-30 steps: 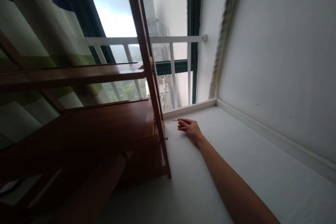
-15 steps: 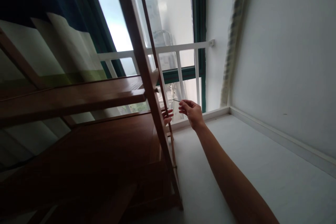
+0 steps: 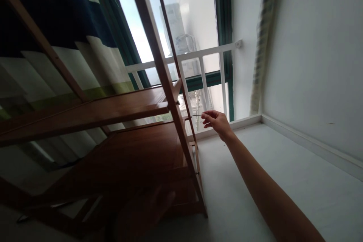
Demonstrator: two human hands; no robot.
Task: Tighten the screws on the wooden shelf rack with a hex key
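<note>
My right hand (image 3: 217, 123) is closed in a pinch on a thin metal rod (image 3: 197, 115), perhaps a hex key. The rod points left, its tip at the narrow rear post (image 3: 185, 96) of a brown wooden shelf unit (image 3: 141, 104). Whether the tip sits in a fastener there is too small to tell. My left hand (image 3: 150, 206) is low in the picture, in deep shadow and blurred, in front of the lower part of the unit. Its fingers are hard to make out. A small dark bolt end (image 3: 177, 102) shows on the front post (image 3: 163, 64) beside the upper shelf.
Behind the unit stand a white railing (image 3: 210, 52) and a green-framed window (image 3: 224, 7). Striped curtains (image 3: 99, 60) hang at the left. A white wall (image 3: 309, 53) rises at the right, with a pale ledge (image 3: 297, 143) along its base.
My left hand has left the rear post and come down toward me into the shadow. My right hand has brought the rod up to the post. The view has shifted slightly.
</note>
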